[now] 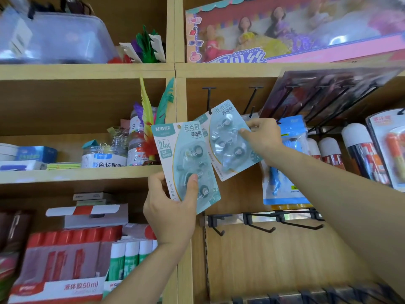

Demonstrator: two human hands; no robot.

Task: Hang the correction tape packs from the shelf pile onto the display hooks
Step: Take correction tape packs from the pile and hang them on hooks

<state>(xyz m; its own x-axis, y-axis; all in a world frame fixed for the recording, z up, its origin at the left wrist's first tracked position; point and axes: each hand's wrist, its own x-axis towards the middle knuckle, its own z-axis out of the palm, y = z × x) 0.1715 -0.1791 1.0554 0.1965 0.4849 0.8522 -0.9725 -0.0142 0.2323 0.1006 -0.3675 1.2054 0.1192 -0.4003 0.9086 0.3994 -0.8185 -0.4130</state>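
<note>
Two teal blister cards of correction tape are in hand, both with the printed side toward the camera. Of these, the lower pack (186, 159) stands nearly upright in front of the shelf divider (182, 99), its long axis close to vertical and its top tipped a little left. The left hand (171, 213) grips its lower end, thumb pressed on the blister front and fingers curled behind. Higher and to the right, the upper pack (230, 141) is tilted more, top toward the upper left and bottom swung right. Its top edge meets the tip of a black display hook (209, 99); whether the hole is threaded cannot be told. The right hand (263, 137) pinches its right edge between thumb and curled fingers, just beside a hanging blue packet (291, 132)
</note>
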